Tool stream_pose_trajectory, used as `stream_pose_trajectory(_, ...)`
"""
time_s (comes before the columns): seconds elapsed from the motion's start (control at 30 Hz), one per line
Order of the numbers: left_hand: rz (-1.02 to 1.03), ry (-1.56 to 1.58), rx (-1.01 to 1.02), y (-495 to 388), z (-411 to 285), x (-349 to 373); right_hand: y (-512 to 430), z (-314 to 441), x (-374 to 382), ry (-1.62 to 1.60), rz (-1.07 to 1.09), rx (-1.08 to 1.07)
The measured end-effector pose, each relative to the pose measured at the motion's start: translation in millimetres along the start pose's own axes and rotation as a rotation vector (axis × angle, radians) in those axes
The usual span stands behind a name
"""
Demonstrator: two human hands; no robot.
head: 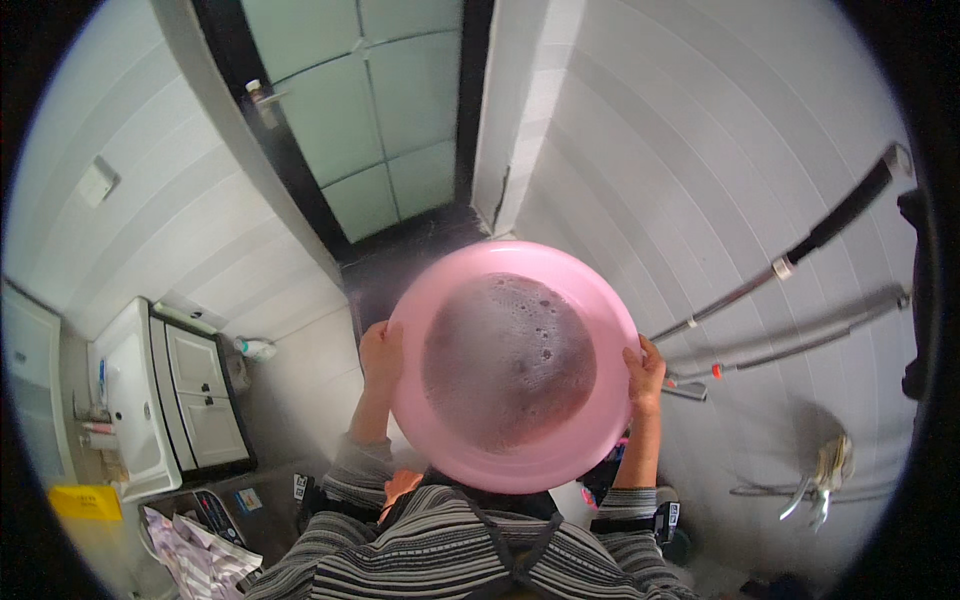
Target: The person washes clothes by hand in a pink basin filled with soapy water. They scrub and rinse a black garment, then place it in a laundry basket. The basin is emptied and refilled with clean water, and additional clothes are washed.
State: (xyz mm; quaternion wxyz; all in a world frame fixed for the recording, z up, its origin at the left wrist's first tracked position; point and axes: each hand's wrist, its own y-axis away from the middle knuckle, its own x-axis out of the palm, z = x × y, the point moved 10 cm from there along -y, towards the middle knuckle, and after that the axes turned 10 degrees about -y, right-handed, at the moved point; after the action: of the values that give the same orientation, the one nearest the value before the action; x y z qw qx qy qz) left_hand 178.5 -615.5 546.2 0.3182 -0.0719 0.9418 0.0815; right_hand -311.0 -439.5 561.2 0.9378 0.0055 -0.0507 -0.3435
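Observation:
A large pink plastic basin [517,478] is held up in front of my body, its rim gripped on both sides. Dark, greyish soapy water [506,367] with foam and bubbles fills its bottom; anything under the surface is hidden. My left hand [381,351] grips the left rim. On the opposite side my right hand [643,373] has its thumb over the rim, the other fingers behind it.
Ahead stands a black-framed glass door [352,120]. To the left are a white washbasin cabinet [199,367] and a bottle [256,349] on the floor. Mop handles [731,290] lean along the right wall, near a metal wall tap [817,487]. Cloth [191,551] lies at lower left.

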Motion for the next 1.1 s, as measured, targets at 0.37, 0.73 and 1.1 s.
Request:
stream_pose_trajectory(0.37,-0.417,0.003,-0.266,-19.9,55.0,-105.4,-119.2,-8.4,216.9,0.119,0.395,0.032)
stream_pose_trajectory(0.73,-0.665,0.04,-0.477,22.4,106.6,-160.3,-137.5,-8.0,390.6,0.19,0.806,-0.184)
stream_pose_trajectory(1.1,-0.723,0.166,-0.447,25.6,145.7,-212.4,-104.5,-22.6,467.9,0.179,0.883,-0.103)
